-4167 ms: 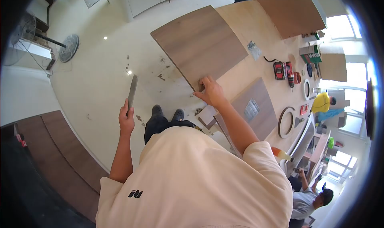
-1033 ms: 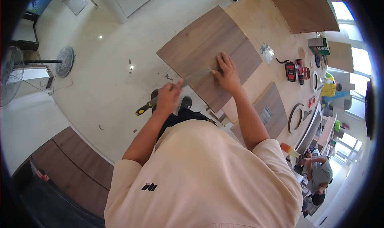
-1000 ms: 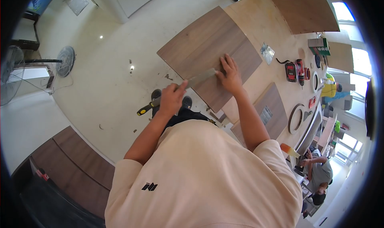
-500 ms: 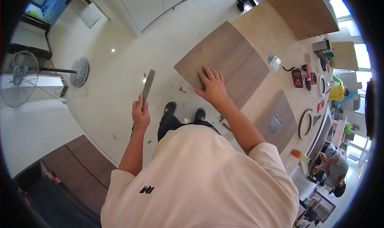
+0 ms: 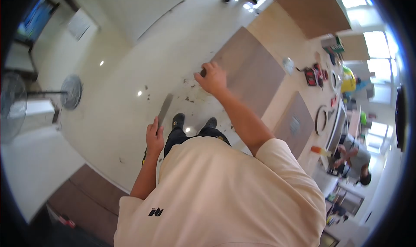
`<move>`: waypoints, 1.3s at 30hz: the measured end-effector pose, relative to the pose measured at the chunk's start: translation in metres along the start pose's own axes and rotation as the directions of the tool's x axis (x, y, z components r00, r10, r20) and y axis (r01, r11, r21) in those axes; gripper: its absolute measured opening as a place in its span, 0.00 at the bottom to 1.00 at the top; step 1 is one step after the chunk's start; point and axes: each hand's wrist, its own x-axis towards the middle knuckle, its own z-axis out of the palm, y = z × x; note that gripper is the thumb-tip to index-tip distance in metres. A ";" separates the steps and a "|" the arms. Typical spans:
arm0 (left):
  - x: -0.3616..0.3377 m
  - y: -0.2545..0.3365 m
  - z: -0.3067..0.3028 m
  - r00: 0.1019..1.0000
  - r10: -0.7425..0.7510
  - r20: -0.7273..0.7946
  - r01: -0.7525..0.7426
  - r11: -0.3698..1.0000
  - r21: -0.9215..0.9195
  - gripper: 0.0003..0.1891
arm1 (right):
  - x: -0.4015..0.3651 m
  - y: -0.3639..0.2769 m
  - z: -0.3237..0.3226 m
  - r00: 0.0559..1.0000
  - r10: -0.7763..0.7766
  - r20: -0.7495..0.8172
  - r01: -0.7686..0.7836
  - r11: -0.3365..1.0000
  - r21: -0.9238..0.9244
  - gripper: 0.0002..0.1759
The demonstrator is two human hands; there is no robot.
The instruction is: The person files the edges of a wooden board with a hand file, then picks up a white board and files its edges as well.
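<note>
My left hand is closed around the lower end of a flat metal file. The tool's grey blade points up and away from me over the floor. My right hand is at the near left corner of a wood-grain panel, fingers and thumb curled around its edge. A small dark spot shows between thumb and fingers. That panel lies on a pale wooden worktop, its left edge overhanging the floor.
A smaller labelled panel, a red drill, a ring and an orange-capped bottle are on the worktop. Dark scraps litter the floor. A standing fan is at left. A person works at right.
My right hand has gone from lying spread on the panel to curling around its left corner. My left hand has lowered the file slightly. The view has shifted and blurred a little.
</note>
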 end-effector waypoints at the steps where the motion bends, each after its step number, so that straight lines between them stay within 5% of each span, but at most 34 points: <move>1: 0.001 -0.010 0.001 1.000 0.020 0.005 -0.020 1.000 -0.005 0.27 | -0.001 0.003 0.005 0.998 0.062 -0.005 -0.062 0.995 0.076 0.26; 2: 0.004 -0.016 0.003 0.999 0.047 0.014 -0.046 0.999 -0.011 0.27 | 0.000 0.006 0.006 0.992 0.127 -0.015 -0.123 0.980 0.155 0.25; 4: 0.010 -0.018 0.000 0.998 0.037 0.051 -0.035 0.999 -0.037 0.27 | -0.027 -0.005 -0.015 0.997 0.066 -0.044 -0.065 0.997 0.032 0.35; 7: 0.022 -0.019 -0.004 0.997 0.008 0.081 -0.002 0.996 -0.085 0.26 | -0.068 0.017 -0.010 0.986 -0.168 0.023 0.165 0.927 -0.338 0.42; 10: 0.039 -0.015 -0.007 0.995 0.011 0.104 -0.002 0.996 -0.084 0.26 | -0.068 0.028 0.012 0.998 -0.055 0.004 0.052 0.920 -0.388 0.41; 22: 0.092 0.007 -0.021 0.972 0.100 0.211 -0.087 0.994 -0.069 0.27 | -0.075 0.003 -0.027 0.998 -0.058 -0.037 0.042 0.941 -0.337 0.38; 26: 0.098 0.010 -0.016 0.965 0.070 0.253 -0.052 0.996 -0.075 0.27 | -0.071 -0.005 -0.097 0.953 -0.036 -0.302 -0.023 0.982 -0.188 0.37; 27: 0.100 0.011 -0.013 0.961 0.096 0.258 -0.072 0.992 -0.101 0.27 | -0.070 -0.003 -0.121 0.926 -0.023 -0.377 -0.044 0.985 -0.167 0.35; 29: 0.102 0.011 -0.004 0.953 0.144 0.267 -0.106 0.983 -0.153 0.27 | -0.074 0.010 -0.199 0.739 0.063 -0.670 -0.017 0.997 0.075 0.32; 31: 0.103 0.013 0.000 0.946 0.143 0.291 -0.100 0.982 -0.158 0.26 | -0.082 0.026 -0.249 0.569 0.156 -0.807 -0.053 0.987 0.154 0.29; 33: 0.104 0.019 0.005 0.941 0.134 0.310 -0.080 0.980 -0.181 0.26 | -0.096 0.036 -0.296 0.547 0.490 -0.678 -0.325 0.871 0.368 0.27; 35: 0.104 0.026 0.005 0.936 0.121 0.330 -0.050 0.975 -0.217 0.26 | -0.103 0.088 -0.314 0.367 0.453 -0.812 -0.237 0.890 0.390 0.23; 37: 0.106 0.023 0.005 0.937 0.119 0.329 -0.053 0.978 -0.201 0.26 | -0.126 0.085 -0.350 0.199 0.651 -0.733 -0.181 0.759 0.625 0.19; 39: 0.107 0.020 0.006 0.941 0.120 0.318 -0.062 0.980 -0.188 0.26 | -0.146 0.129 -0.357 0.062 0.768 -0.638 0.095 0.632 0.769 0.17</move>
